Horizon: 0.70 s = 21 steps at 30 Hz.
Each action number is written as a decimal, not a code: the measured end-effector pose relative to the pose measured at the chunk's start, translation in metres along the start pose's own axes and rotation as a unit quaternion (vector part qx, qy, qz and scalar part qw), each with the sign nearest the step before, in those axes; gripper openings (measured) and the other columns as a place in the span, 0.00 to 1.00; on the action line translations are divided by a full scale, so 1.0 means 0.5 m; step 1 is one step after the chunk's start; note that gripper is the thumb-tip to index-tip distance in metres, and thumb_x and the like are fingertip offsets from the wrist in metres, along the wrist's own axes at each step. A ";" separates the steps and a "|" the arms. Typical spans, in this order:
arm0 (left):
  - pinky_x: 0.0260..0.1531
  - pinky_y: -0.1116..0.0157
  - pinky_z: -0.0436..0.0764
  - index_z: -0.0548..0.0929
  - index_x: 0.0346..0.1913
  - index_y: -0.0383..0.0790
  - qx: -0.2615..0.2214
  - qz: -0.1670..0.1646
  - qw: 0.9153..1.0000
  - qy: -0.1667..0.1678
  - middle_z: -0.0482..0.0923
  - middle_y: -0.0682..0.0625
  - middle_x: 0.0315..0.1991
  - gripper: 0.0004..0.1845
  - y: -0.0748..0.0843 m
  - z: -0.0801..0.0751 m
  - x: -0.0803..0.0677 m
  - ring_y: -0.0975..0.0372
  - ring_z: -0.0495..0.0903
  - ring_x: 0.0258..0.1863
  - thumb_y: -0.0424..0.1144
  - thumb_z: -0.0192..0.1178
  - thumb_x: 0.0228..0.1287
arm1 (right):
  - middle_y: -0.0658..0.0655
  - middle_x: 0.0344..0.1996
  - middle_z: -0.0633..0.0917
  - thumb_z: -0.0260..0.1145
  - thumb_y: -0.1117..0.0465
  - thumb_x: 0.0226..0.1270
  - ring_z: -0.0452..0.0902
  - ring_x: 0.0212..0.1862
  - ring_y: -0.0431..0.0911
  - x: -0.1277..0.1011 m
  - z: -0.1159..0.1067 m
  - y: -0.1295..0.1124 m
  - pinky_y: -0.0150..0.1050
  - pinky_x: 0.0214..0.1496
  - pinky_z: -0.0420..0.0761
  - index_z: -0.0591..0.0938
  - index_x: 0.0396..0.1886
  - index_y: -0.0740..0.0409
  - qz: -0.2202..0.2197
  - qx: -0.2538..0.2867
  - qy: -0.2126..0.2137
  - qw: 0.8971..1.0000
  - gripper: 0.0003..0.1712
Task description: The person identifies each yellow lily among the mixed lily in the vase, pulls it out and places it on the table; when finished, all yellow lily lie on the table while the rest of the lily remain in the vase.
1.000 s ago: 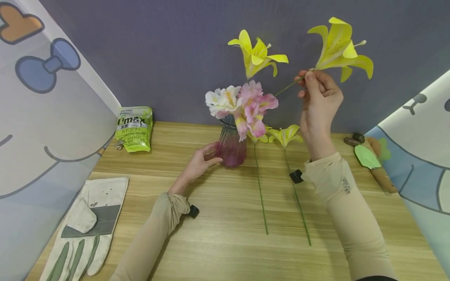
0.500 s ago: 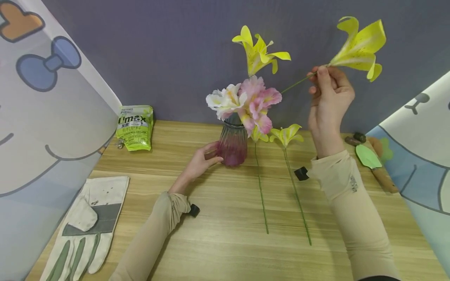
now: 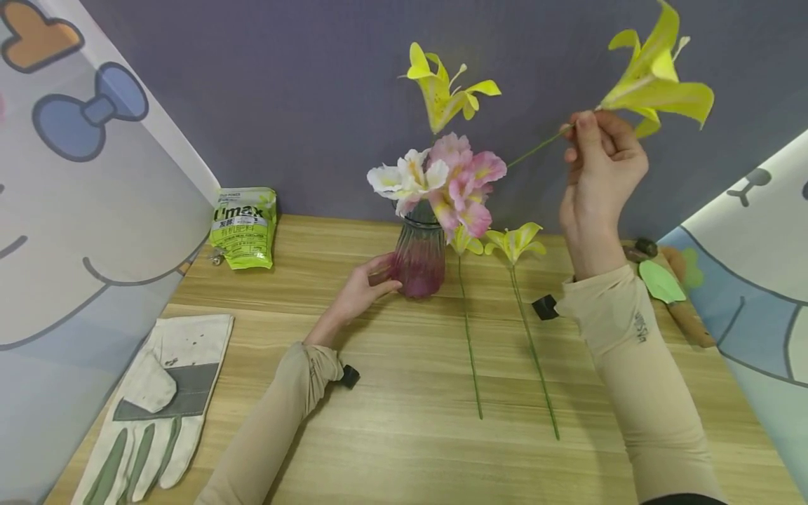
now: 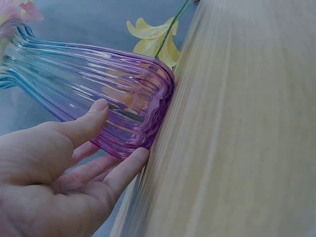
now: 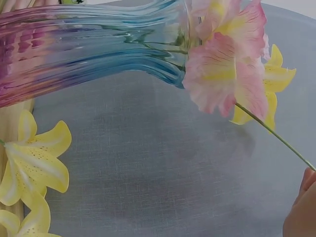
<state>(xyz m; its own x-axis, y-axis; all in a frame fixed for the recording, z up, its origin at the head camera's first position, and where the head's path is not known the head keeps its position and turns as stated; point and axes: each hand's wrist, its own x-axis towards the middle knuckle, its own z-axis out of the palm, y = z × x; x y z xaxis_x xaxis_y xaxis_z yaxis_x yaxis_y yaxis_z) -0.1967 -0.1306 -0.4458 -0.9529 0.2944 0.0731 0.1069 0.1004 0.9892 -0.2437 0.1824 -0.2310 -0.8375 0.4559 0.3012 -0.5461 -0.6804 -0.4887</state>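
A ribbed glass vase (image 3: 419, 263), blue-grey at the neck and purple-pink at the base, stands upright on the table. My left hand (image 3: 362, 289) holds it low on its left side, the thumb in front and the fingers curved behind. High on the right, my right hand (image 3: 600, 165) pinches the green stem (image 3: 539, 147) of a yellow lily (image 3: 659, 81) just below the bloom. That stem slants down behind the pink flower (image 3: 463, 186); its lower end is hidden. A white flower (image 3: 407, 175) and another yellow lily (image 3: 445, 91) stand at the vase's mouth.
Two yellow lilies (image 3: 514, 245) lie right of the vase, stems toward me. A green fertilizer bag (image 3: 244, 231) stands at the back left, a work glove (image 3: 160, 393) lies front left. A green-bladed trowel (image 3: 661, 282) lies at the right edge, before the grey back wall (image 3: 303, 105).
My right hand has moved right and slightly up with the lily, bending its stem outward. The upright lily in the vase has swayed a little. My left hand stays on the vase.
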 end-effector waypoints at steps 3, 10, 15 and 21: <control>0.64 0.58 0.83 0.67 0.78 0.24 0.002 0.002 1.000 -0.001 0.68 0.27 0.75 0.34 -0.001 0.002 0.001 0.37 0.71 0.72 0.21 0.65 0.72 | 0.71 0.30 0.88 0.68 0.81 0.69 0.85 0.28 0.55 0.004 -0.004 -0.006 0.31 0.17 0.78 0.82 0.37 0.80 0.002 -0.009 -0.004 1.000 0.01; 0.65 0.58 0.82 0.67 0.77 0.23 -0.005 0.004 1.000 0.001 0.68 0.27 0.75 0.34 -0.002 0.007 0.001 0.36 0.71 0.73 0.20 0.64 0.72 | 0.70 0.33 0.88 0.67 0.77 0.73 0.86 0.30 0.54 0.016 -0.013 -0.017 0.29 0.18 0.77 0.83 0.38 0.78 0.013 -0.016 0.006 1.000 0.03; 0.64 0.58 0.83 0.66 0.78 0.24 -0.001 0.001 1.000 0.002 0.68 0.27 0.75 0.34 0.000 0.007 -0.001 0.37 0.70 0.73 0.20 0.64 0.72 | 0.68 0.35 0.87 0.67 0.76 0.73 0.85 0.31 0.53 0.025 -0.016 -0.029 0.29 0.18 0.75 0.82 0.39 0.77 0.033 -0.007 0.027 0.999 0.03; 0.64 0.58 0.83 0.66 0.79 0.25 0.003 -0.005 1.000 0.002 0.68 0.28 0.75 0.34 0.004 0.007 -0.004 0.38 0.70 0.73 0.21 0.64 0.73 | 0.67 0.36 0.87 0.67 0.75 0.74 0.85 0.32 0.53 0.035 -0.024 -0.039 0.29 0.19 0.76 0.83 0.41 0.75 0.047 0.011 0.039 0.998 0.03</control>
<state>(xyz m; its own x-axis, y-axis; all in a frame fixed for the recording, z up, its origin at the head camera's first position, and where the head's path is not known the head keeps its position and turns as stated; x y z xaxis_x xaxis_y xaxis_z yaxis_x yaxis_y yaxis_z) -0.1937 -0.1276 -0.4445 -0.9551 0.2893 0.0636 0.0986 0.1082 0.9892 -0.2474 0.2106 -0.2259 -0.8813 0.4323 0.1910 -0.4669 -0.7337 -0.4936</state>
